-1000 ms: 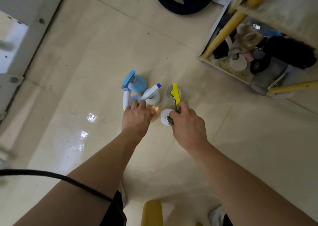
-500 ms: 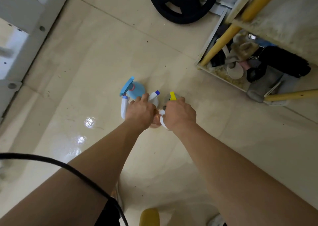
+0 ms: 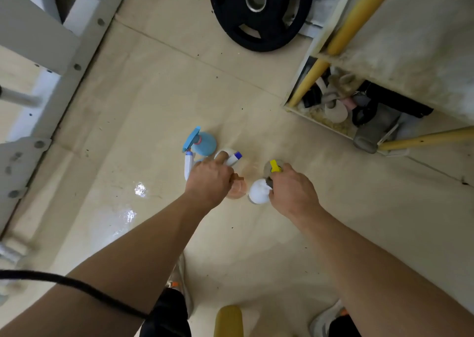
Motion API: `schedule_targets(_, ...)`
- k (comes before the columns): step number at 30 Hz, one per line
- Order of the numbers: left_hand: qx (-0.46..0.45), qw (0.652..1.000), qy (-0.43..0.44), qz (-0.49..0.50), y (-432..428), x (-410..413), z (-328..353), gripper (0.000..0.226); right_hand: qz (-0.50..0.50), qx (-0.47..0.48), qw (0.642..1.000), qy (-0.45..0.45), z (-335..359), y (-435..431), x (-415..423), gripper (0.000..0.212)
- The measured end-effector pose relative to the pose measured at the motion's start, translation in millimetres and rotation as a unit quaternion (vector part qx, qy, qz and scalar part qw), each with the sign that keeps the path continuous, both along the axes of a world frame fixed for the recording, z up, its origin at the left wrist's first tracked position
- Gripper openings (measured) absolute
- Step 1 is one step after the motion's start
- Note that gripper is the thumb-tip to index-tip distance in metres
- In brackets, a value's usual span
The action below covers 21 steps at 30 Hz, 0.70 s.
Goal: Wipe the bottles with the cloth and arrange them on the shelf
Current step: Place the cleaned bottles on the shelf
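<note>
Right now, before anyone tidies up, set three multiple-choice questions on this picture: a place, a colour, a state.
1. Where is the black weight plate? A on a wall hook; B on the floor beyond the blue bottle; C on a table.
2. What colour is the trigger of the spray bottle in the right hand? A red; B yellow; C black.
3. How is the left hand? A flat on the floor; B out of view; C curled on the white sprayer.
Key: B, it lies past the bottles; B, yellow shows above the fingers; C, its fingers wrap the sprayer.
</note>
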<state>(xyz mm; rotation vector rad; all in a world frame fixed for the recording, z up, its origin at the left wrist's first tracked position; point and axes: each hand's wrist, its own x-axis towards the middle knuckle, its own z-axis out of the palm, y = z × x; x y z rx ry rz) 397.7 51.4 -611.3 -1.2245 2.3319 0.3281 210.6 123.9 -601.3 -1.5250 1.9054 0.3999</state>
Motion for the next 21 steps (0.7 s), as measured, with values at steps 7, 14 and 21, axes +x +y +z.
schedule_targets(7, 0.048, 0.998, -0.012, -0.036, -4, -50, 142, 0.03, -0.074, 0.038, 0.996, -0.012, 134, 39, -53, 0.021)
schedule_targets(14, 0.033, 0.997, -0.001, -0.065, 1, -127, 369, 0.031, -0.076, 0.018, 0.997, -0.026, 359, 67, -127, 0.02)
schedule_targets(21, 0.023, 0.997, 0.039, -0.068, 4, -209, 570, 0.026, 0.031, -0.067, 0.996, -0.045, 563, 69, -213, 0.013)
